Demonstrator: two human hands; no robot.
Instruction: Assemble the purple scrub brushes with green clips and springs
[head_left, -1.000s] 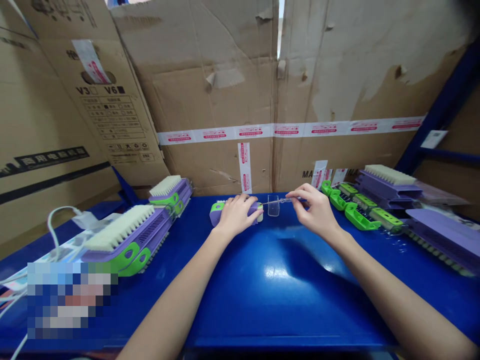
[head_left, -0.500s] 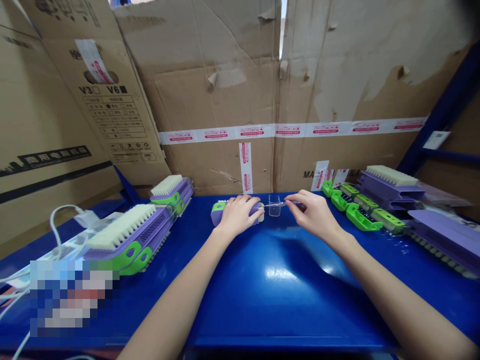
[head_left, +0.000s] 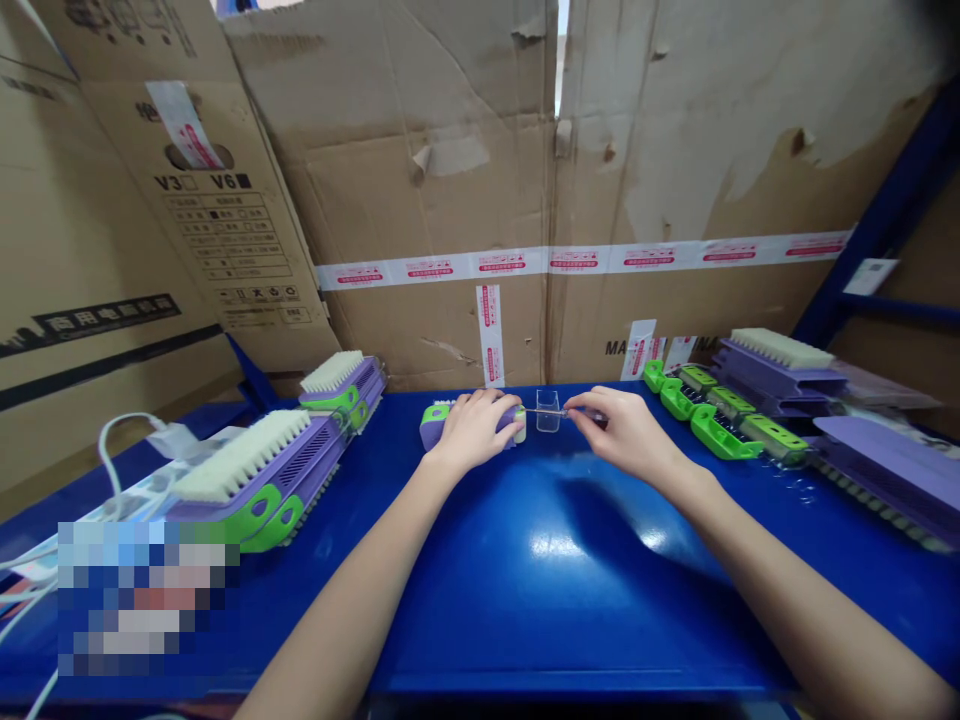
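Observation:
At the middle back of the blue table, my left hand [head_left: 471, 432] is closed over a purple and green brush [head_left: 431, 430], which lies on its side with white bristles just showing behind. My right hand [head_left: 622, 428] pinches a screwdriver [head_left: 556, 412], its handle partly hidden by my fingers. The thin metal shaft points left and its tip meets the green and white right end of the brush. Directly behind the shaft stands a small clear plastic box [head_left: 548, 424]; its contents are too small to make out.
Several purple brushes [head_left: 311, 450] with green ends stand at left, near white cables [head_left: 112, 440] and a power strip. On the right lie green plastic parts [head_left: 724, 435], green-yellow pieces [head_left: 772, 435] and purple brush bodies [head_left: 892, 460]. Cardboard [head_left: 420, 200] walls the back of the blue table [head_left: 480, 600].
My right hand and the screwdriver have shifted very slightly left. My left hand stays on the brush, and the whole view has moved a little.

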